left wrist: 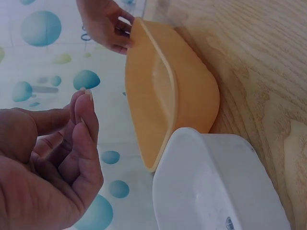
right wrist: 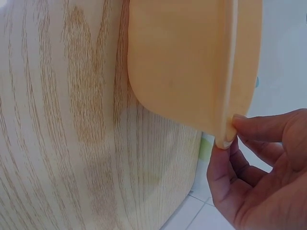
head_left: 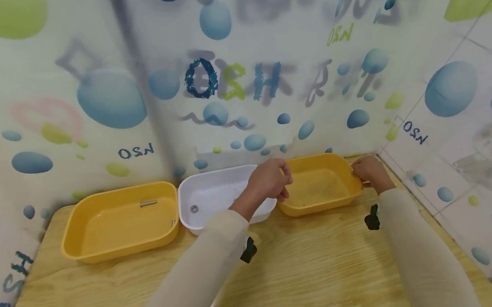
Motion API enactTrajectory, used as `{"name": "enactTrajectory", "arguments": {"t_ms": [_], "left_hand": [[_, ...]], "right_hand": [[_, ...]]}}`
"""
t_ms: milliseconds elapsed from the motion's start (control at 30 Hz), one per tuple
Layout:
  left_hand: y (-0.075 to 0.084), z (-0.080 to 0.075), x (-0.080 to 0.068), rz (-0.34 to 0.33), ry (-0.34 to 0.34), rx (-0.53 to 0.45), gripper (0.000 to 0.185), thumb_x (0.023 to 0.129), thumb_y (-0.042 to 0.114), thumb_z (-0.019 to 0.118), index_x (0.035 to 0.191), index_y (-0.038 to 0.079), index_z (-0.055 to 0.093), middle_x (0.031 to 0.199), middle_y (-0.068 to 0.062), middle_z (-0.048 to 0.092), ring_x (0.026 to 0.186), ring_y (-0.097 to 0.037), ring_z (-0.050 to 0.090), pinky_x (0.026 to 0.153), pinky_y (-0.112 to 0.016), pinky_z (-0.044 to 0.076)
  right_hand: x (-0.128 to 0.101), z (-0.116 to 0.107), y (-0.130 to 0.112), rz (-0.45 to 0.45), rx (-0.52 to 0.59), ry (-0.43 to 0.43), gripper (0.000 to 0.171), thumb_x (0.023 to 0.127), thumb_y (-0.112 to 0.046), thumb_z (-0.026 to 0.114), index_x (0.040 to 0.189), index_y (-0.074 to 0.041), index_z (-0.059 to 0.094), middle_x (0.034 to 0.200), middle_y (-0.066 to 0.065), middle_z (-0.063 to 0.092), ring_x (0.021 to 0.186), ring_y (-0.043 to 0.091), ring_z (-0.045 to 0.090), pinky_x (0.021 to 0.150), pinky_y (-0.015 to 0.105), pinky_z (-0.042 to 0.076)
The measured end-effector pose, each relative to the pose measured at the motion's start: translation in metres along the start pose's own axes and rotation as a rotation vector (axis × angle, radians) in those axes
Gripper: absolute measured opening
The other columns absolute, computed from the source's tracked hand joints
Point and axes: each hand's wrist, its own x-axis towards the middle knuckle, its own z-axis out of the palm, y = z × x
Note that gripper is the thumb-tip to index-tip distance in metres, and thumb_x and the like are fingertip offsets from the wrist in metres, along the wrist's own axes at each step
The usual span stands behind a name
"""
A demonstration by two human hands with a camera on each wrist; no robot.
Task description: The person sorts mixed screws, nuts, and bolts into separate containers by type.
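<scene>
My right hand (head_left: 372, 171) pinches the outer right end of a yellow tray (head_left: 322, 208), thumb on one side of the rim and fingers on the other. My left hand (head_left: 271, 180) hovers above the gap between that tray and the white tray (head_left: 194, 228). Its fingers (left wrist: 86, 139) are loosely bent, the thumb close to the index finger, and nothing shows in its grasp. A metal nut (head_left: 194, 209) lies in the white tray; my left hand and forearm hide part of this tray.
A second yellow tray (head_left: 123, 252) stands at the left, holding a bolt (head_left: 148, 203) and a small screw (head_left: 173, 222). All three trays line the back of the wooden table (head_left: 320, 279), against a patterned curtain (head_left: 167, 133).
</scene>
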Motion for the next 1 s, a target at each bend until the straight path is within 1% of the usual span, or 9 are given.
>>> {"name": "enactTrajectory", "arguments": {"t_ms": [133, 267, 433, 533, 600, 733, 867, 933, 1000], "left_hand": [[-0.002, 0.005, 0.005, -0.042, 0.037, -0.034, 0.009, 0.096, 0.018, 0.062, 0.092, 0.011, 0.057, 0.061, -0.006, 0.067, 0.059, -0.023, 0.069, 0.056, -0.028, 0.054], [-0.005, 0.009, 0.01, -0.1, 0.074, -0.09, 0.008, 0.096, 0.018, 0.061, 0.093, 0.012, 0.057, 0.061, -0.007, 0.067, 0.054, -0.019, 0.067, 0.062, -0.033, 0.057], [-0.004, 0.008, 0.012, -0.093, 0.139, -0.062, 0.007, 0.097, 0.02, 0.06, 0.099, 0.014, 0.057, 0.06, -0.004, 0.067, 0.055, -0.018, 0.067, 0.058, -0.027, 0.053], [-0.004, 0.006, 0.009, -0.084, 0.165, -0.051, 0.015, 0.096, 0.022, 0.061, 0.109, 0.015, 0.058, 0.059, -0.003, 0.066, 0.053, -0.017, 0.066, 0.057, -0.026, 0.051], [-0.004, 0.005, 0.007, -0.085, 0.165, -0.06, 0.022, 0.096, 0.024, 0.061, 0.116, 0.015, 0.057, 0.059, -0.003, 0.066, 0.052, -0.017, 0.066, 0.059, -0.028, 0.053], [-0.007, 0.003, 0.005, -0.106, 0.16, -0.079, 0.032, 0.096, 0.025, 0.062, 0.126, 0.014, 0.055, 0.06, -0.004, 0.066, 0.055, -0.02, 0.067, 0.062, -0.033, 0.057], [-0.013, 0.0, 0.003, -0.135, 0.171, -0.078, 0.037, 0.096, 0.027, 0.062, 0.129, 0.015, 0.054, 0.06, -0.004, 0.066, 0.058, -0.021, 0.069, 0.063, -0.032, 0.057], [-0.016, -0.002, 0.001, -0.132, 0.179, -0.07, 0.038, 0.095, 0.029, 0.062, 0.13, 0.016, 0.054, 0.06, -0.004, 0.066, 0.059, -0.022, 0.069, 0.063, -0.032, 0.057], [-0.018, -0.004, -0.001, -0.115, 0.18, -0.066, 0.038, 0.095, 0.031, 0.061, 0.13, 0.016, 0.055, 0.06, -0.003, 0.066, 0.06, -0.023, 0.07, 0.062, -0.032, 0.056]], "right_hand": [[0.0, 0.003, -0.001, 0.023, 0.004, -0.008, 0.04, 0.095, -0.009, 0.05, 0.132, 0.007, 0.053, 0.12, 0.022, 0.056, 0.09, 0.027, 0.061, 0.074, 0.037, 0.058], [0.001, 0.007, -0.002, 0.033, -0.007, -0.016, 0.04, 0.096, -0.01, 0.049, 0.133, 0.006, 0.053, 0.126, 0.023, 0.054, 0.089, 0.026, 0.06, 0.074, 0.037, 0.058], [0.002, 0.007, -0.007, 0.02, -0.024, -0.022, 0.04, 0.096, -0.01, 0.048, 0.133, 0.006, 0.053, 0.123, 0.022, 0.056, 0.088, 0.025, 0.059, 0.077, 0.04, 0.057], [0.003, 0.008, -0.01, 0.004, -0.036, -0.022, 0.039, 0.097, -0.01, 0.048, 0.132, 0.005, 0.053, 0.117, 0.02, 0.057, 0.086, 0.024, 0.058, 0.08, 0.042, 0.057], [0.005, 0.009, -0.011, -0.004, -0.043, -0.02, 0.038, 0.097, -0.01, 0.048, 0.132, 0.006, 0.054, 0.115, 0.02, 0.057, 0.085, 0.024, 0.058, 0.081, 0.043, 0.057], [0.008, 0.01, -0.013, -0.015, -0.04, -0.017, 0.038, 0.096, -0.009, 0.05, 0.13, 0.006, 0.054, 0.115, 0.02, 0.058, 0.083, 0.023, 0.059, 0.075, 0.04, 0.058], [0.011, 0.009, -0.013, -0.029, -0.01, -0.03, 0.039, 0.094, -0.01, 0.052, 0.129, 0.007, 0.055, 0.113, 0.019, 0.059, 0.081, 0.021, 0.059, 0.074, 0.038, 0.058], [0.011, 0.007, -0.012, -0.04, 0.008, -0.047, 0.04, 0.094, -0.012, 0.054, 0.129, 0.008, 0.055, 0.111, 0.018, 0.059, 0.081, 0.021, 0.06, 0.074, 0.037, 0.057], [0.007, 0.002, -0.009, -0.037, 0.028, -0.069, 0.042, 0.094, -0.015, 0.055, 0.129, 0.008, 0.054, 0.114, 0.02, 0.059, 0.086, 0.025, 0.062, 0.077, 0.038, 0.057]]}}
